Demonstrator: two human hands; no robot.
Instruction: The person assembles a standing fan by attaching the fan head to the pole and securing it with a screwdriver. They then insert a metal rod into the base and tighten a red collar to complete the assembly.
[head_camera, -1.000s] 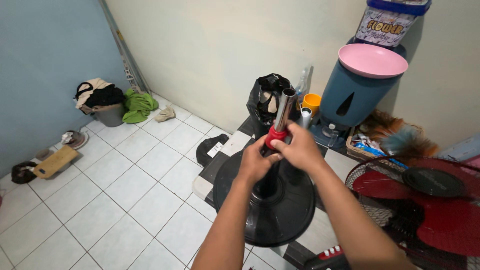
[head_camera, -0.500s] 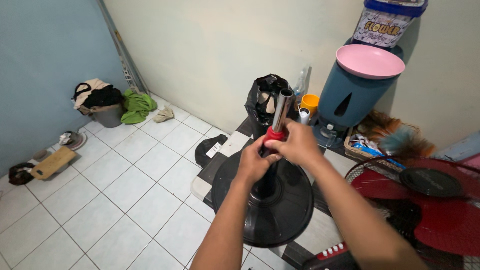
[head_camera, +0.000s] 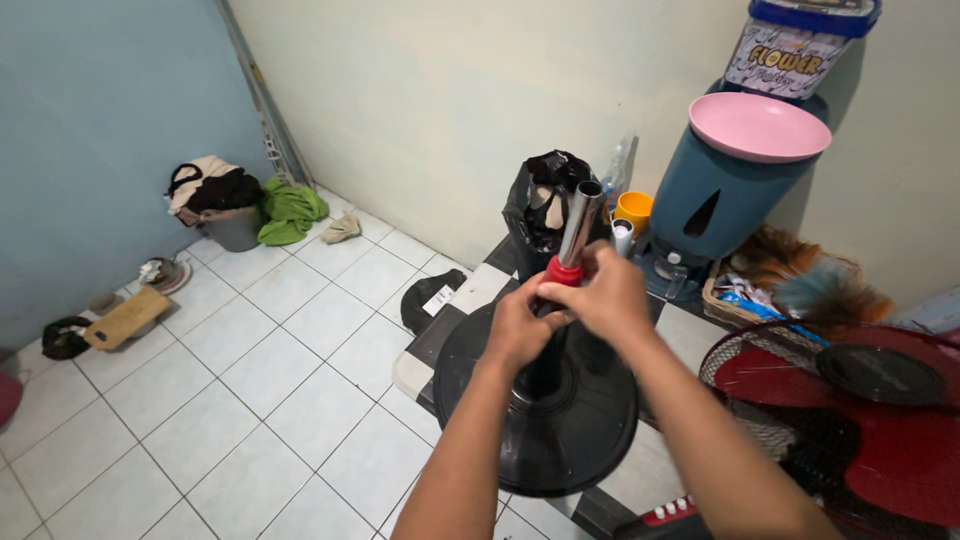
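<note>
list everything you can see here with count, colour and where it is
fan stand base: 1, black, round, on the floor at centre
stand pole: 1, silver tube with red collar, rising from the base
fan grille and blades: 1, red and black, at right
water dispenser: 1, blue-grey, by the wall
plate: 1, pink, on top of the dispenser
tub: 1, clear with blue lid, upper right
cup: 1, orange, beside the dispenser
black bag: 1, behind the pole
green cloth: 1, far left corner
left hand: grip on the pole below the collar
right hand: grip at the red collar
</note>
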